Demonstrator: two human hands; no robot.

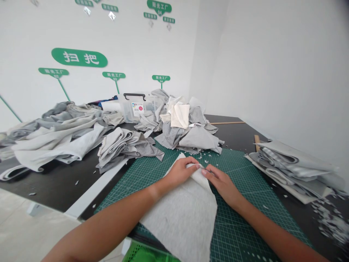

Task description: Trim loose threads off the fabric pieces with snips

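A light grey piece of cloth (188, 214) lies over the green cutting mat (245, 178), its lower end hanging past the mat's near edge. At the cloth's far edge, my left hand (181, 170) is closed with the fingertips pinching the fabric. My right hand (222, 183) pinches the same edge just to the right, thumb and forefinger close together. The two hands nearly touch, and the cloth is slightly folded between them. Whether a small tool is hidden between the fingers does not show.
Behind the mat stands a heap of grey and cream cloth pieces (180, 116) beside a clear plastic box (133, 105). A smaller folded stack (120, 145) and long fabric lengths (62, 134) lie left. At right sit folded cloths (289, 167) and fabric scraps (332, 222).
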